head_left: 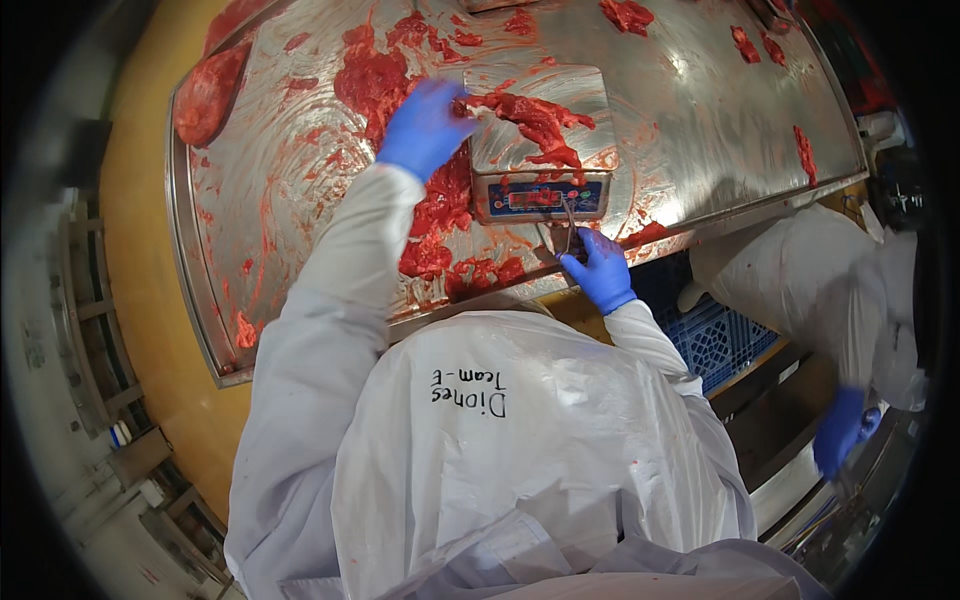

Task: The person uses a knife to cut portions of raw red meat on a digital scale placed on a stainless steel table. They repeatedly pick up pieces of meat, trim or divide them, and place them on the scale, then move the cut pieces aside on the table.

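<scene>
My left hand (425, 125), in a blue glove, reaches across the steel table (700, 120) and pinches the end of a strip of raw red meat (540, 120). The strip lies on the plate of a steel weighing scale (560, 85). My right hand (600, 268), also gloved in blue, rests at the table's near edge just below the scale's display (540, 198). It is closed on a thin metal tool (568, 222) that points up toward the display. White coat sleeves cover both my arms.
Scraps and smears of red meat (440, 215) cover the table, with a larger lump at the far left corner (208, 95). A blue plastic crate (715, 340) sits below the table on the right. Another person in white with a blue-gloved hand (840, 430) works at the right.
</scene>
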{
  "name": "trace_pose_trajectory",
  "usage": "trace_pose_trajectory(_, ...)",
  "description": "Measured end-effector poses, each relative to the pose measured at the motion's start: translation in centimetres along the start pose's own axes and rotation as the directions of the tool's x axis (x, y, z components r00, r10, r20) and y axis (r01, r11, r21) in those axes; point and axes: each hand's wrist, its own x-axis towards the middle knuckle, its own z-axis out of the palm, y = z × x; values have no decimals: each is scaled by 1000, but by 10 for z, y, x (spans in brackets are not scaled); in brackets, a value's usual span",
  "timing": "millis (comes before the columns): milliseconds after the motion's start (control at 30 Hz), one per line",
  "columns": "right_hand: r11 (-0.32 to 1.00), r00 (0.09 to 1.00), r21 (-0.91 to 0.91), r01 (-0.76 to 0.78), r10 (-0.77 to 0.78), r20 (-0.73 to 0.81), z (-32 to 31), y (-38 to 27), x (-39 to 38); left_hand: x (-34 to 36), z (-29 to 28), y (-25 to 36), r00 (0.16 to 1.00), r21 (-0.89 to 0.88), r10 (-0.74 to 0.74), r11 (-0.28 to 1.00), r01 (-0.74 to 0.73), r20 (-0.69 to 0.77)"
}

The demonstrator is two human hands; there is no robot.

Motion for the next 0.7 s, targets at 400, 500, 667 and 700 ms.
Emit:
trace_pose_trajectory(400, 996, 1000, -87, 1, 1, 26, 2, -2, 5, -39, -40, 32, 898, -296, -152, 910, 290, 413)
trace_pose_trajectory(500, 993, 1000, -116, 4, -1, 31, 2, -3, 6, 0, -34, 59, 955, -350, 143, 936, -45, 259)
trace_pose_trajectory(667, 986, 990, 87, -141, 143, -11, 2, -6, 5, 25, -12, 103, 926, -642, 141, 756, 127, 349)
trace_pose_trajectory(700, 953, 979, 235, -191, 203, -29, 2, -13, 7, 26, -11, 105, 927, -604, 146, 790, 101, 346)
